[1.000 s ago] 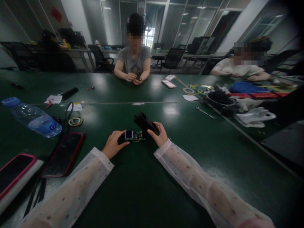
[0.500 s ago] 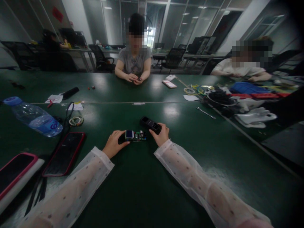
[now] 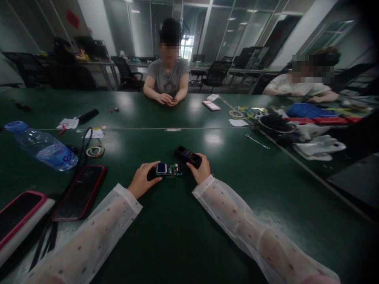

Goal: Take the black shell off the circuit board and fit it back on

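Between the thumb and fingers of my left hand (image 3: 144, 178) is the left end of a green circuit board (image 3: 171, 170) that carries a small dark screen. My right hand (image 3: 201, 169) grips the near right end of a black plastic housing (image 3: 187, 154) with cut-out openings. The housing lies slantwise just behind and to the right of the board, and the two are apart. Both are on or close above the green table (image 3: 174, 228); I cannot tell whether they touch it. Sheer dotted sleeves cover both forearms.
On the left are a water bottle (image 3: 43, 148), a red-edged phone (image 3: 79, 193), another phone (image 3: 20, 215) and a bracelet (image 3: 95, 150). A wrench (image 3: 257, 141), white gloves (image 3: 319, 147) and cables (image 3: 237, 113) lie to the right. A person (image 3: 167, 77) sits opposite, another at far right.
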Tool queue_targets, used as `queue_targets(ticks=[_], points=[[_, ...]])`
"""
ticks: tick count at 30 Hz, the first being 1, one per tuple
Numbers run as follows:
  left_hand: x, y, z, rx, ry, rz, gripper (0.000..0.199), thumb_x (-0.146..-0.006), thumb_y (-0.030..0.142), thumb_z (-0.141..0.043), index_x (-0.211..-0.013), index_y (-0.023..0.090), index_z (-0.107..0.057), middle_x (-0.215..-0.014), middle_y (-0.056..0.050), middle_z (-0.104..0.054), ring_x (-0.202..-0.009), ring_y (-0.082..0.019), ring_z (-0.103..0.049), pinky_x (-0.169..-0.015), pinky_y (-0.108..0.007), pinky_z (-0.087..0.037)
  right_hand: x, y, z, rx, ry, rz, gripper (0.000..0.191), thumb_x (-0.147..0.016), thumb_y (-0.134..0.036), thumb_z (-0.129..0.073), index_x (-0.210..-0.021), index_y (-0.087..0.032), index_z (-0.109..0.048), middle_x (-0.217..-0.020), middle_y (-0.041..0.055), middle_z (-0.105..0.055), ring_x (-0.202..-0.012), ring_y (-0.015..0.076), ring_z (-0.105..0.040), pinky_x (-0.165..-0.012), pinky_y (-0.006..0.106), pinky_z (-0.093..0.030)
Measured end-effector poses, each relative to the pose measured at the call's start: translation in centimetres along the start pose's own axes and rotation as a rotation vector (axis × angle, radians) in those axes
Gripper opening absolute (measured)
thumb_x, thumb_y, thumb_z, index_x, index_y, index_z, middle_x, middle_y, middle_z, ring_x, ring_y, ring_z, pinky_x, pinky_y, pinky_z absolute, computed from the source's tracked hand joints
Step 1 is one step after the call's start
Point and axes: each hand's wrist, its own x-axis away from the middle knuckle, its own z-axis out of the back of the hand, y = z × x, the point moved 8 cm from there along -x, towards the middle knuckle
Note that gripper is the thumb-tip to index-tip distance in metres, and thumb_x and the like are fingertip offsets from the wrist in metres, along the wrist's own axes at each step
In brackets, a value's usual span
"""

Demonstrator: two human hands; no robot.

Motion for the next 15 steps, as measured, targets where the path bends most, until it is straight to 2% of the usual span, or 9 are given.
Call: queue_targets(ticks=[4,10,15], points=[[0.0,-0.1,0.0,-0.004,-0.001,0.000,0.059,-0.078,0.038,-0.066,-0.132,0.031,-0.042,-0.123,-0.008,-0.055,-0.114,-0.028,-0.050,-0.091,-0.050,-0.043,0.3,-1.4,0.5,-0.163,0.020,-0.011,0.053,-0.077,-0.041,-0.063,-0.120,-0.019,-0.043,-0.111,0.0121,-0.055,-0.098,0.0249,-0.058,-0.087,0.045,-0.049],[-0.1,0.3,0.1,-0.010,0.033,-0.031,0.056,-0.078,0.037,-0.066,-0.129,0.029,-0.046,-0.120,-0.007,-0.057,-0.114,-0.027,-0.050,-0.092,-0.049,-0.043,1.4,-5.2,0.1,-0.223,-0.142,0.167,0.053,-0.080,-0.039,-0.062,-0.125,-0.022,-0.042,-0.117,0.0105,-0.054,-0.108,0.0249,-0.056,-0.094,0.044,-0.047],[0.0,-0.2,0.0,-0.017,0.052,-0.034,0.054,-0.077,0.038,-0.067,-0.126,0.026,-0.047,-0.119,-0.008,-0.057,-0.112,-0.026,-0.052,-0.092,-0.049,-0.043,1.9,-5.9,-0.8,-0.193,-0.269,0.214,0.052,-0.080,-0.038,-0.062,-0.126,-0.023,-0.042,-0.118,0.0105,-0.054,-0.110,0.0257,-0.055,-0.096,0.046,-0.046]])
